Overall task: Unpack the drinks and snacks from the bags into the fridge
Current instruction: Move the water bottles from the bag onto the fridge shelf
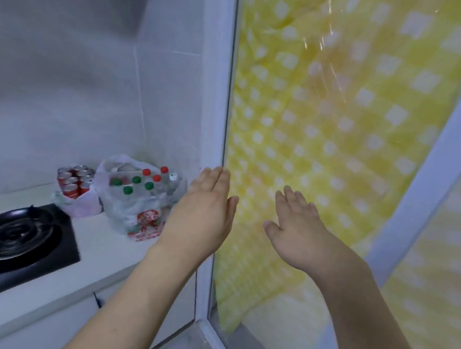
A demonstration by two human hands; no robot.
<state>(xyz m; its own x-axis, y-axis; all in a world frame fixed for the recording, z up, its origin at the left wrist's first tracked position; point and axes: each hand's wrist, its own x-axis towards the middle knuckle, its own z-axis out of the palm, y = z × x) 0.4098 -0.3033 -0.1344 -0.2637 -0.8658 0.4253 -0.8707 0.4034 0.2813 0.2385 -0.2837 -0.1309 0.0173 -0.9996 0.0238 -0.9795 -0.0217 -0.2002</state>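
Two plastic bags stand on the white counter (97,242) against the tiled wall. The larger clear bag (135,204) holds several bottles with green and red caps. Left of it, a smaller pinkish bag (78,201) holds several red drink cans (73,182). My left hand (202,214) hovers flat and empty just right of the bottle bag, fingers together and pointing up, without touching it. My right hand (295,226) is spread open in front of the glass panel, holding nothing. No fridge is in view.
A black gas hob (14,239) with a round burner fills the counter's left part. A white frame post (218,87) runs down the middle. Right of it a glass panel backed by yellow checked curtain (342,129) fills the view.
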